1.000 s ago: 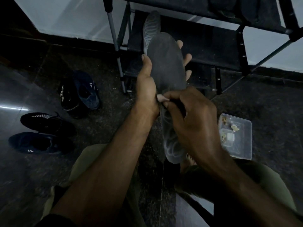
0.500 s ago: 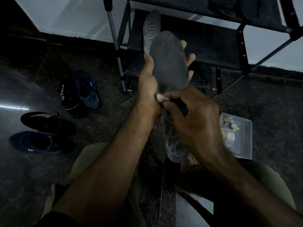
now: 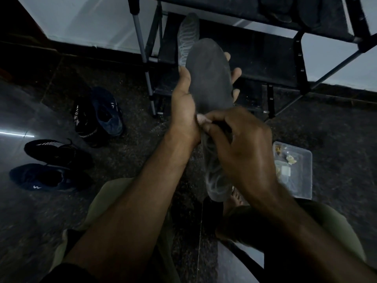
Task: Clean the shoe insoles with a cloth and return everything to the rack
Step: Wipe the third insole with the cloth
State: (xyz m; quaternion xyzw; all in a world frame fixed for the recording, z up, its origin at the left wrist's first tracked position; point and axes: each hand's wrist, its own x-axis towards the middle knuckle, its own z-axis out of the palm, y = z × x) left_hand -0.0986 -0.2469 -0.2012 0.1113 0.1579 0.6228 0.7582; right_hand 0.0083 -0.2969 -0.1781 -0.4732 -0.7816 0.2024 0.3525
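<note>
Nearest to me, the person's knees and two bare forearms fill the lower view, reaching out over the dark floor [image 3: 336, 129]. The right hand [image 3: 242, 144] is curled closed over the middle of the insoles, its fingertips pinching at the near edge where a small pale scrap (possibly the cloth, too little shows to say) [image 3: 201, 119] peeks out. Below that hand hangs the heel of a patterned insole [image 3: 216, 180]. The left hand [image 3: 183, 107] is wrapped around the upper part, thumb on the near side and fingers showing behind the far edge, holding a plain grey insole [image 3: 210, 74] upright with its smooth face toward us.

Compared with a moment ago the pair has risen slightly and the right hand has shifted a little along the edge; otherwise the grip is the same. I'd judge the wiping or separating of this pair is in mid-course, nothing yet ready to go back.

To the right on the floor sits a clear plastic box [image 3: 299, 180] with small bits inside. To the left lie four dark shoes [image 3: 51, 176], well apart from the hands. Beyond stands the rack [image 3: 265, 64], its lower shelf in front of the hands.
</note>
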